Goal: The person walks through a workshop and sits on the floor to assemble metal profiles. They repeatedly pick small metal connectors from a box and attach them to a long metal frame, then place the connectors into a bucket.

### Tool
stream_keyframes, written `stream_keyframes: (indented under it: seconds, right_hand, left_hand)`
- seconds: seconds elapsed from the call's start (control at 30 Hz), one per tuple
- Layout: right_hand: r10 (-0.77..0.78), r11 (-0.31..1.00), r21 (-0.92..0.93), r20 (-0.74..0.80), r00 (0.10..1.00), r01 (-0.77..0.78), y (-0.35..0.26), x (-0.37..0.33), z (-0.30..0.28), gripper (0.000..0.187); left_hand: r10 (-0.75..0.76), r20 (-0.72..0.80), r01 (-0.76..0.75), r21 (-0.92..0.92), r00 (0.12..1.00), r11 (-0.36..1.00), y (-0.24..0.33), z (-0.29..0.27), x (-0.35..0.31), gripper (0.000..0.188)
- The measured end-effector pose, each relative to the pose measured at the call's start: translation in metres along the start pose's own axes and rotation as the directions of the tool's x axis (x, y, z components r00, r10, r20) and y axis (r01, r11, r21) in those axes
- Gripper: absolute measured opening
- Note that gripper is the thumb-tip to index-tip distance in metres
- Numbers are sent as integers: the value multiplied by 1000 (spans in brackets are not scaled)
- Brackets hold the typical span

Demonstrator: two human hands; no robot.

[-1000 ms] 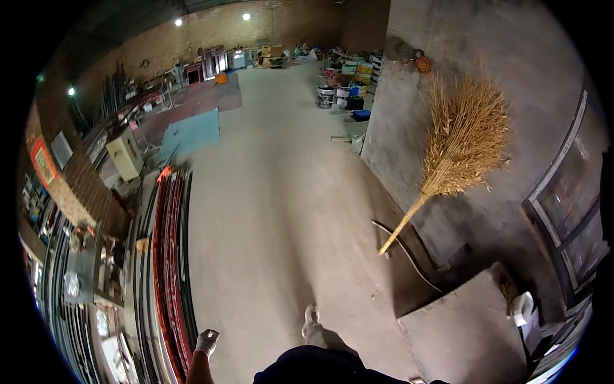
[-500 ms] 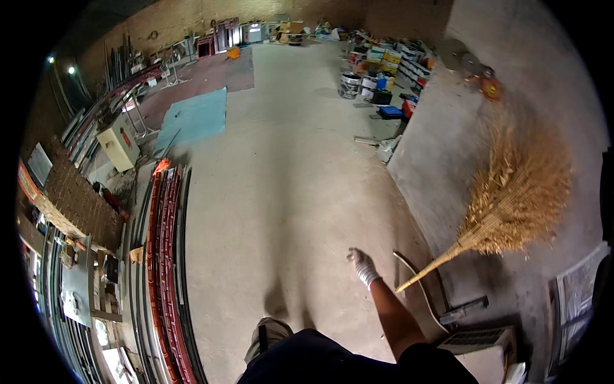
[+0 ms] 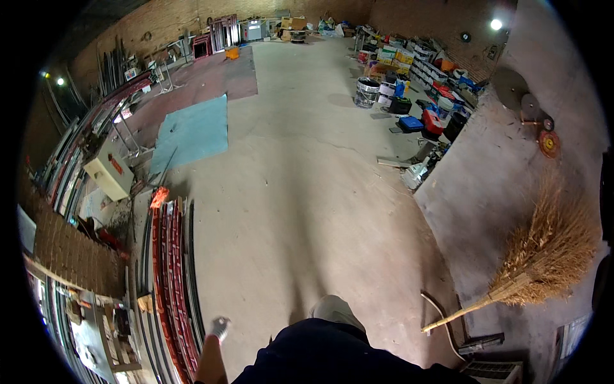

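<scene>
Red bars (image 3: 173,275) just left of the left hand (image 3: 219,328), apparently untouched; no progress evident. Grip unclear; right hand unseen.

Long red bars (image 3: 171,281) and dark bars (image 3: 192,272), nearest the left hand (image 3: 219,326).
The reds, streaked with pale marks, lie closely side by side at the lower left of the frame, running lengthwise from left of centre toward the bottom edge; slim dark bars flank them on both sides.
</scene>
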State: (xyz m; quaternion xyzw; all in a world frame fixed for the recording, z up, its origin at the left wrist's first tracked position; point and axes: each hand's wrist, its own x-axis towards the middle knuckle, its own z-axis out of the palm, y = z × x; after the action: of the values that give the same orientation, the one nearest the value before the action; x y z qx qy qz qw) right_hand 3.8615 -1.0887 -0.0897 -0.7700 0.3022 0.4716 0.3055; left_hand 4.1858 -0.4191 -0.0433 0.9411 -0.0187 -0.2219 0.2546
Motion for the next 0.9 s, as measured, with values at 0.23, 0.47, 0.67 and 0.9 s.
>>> stream_keyframes:
  seconds: [0.23,0.47,0.67,0.9]
  right_hand:
    - [5,998,55,-22,1000,-4,-164,130,-165,48]
    - [-447,804,-7,-666,597,594,-480,301,-555,35]
    - [-537,397,196,-743,400,897,-787,261,-815,29]
    - [-397,918,-189,-452,799,348,-846,412,-835,37]
  left_hand:
    - [-112,-234,84,-125,966,989,116,-171,288,30]
    - [-19,478,-30,94,878,995,206,-115,381,37]
    - [-96,386,141,-89,917,986,178,-66,468,52]
    - [-65,616,-87,213,785,973,181,-175,734,56]
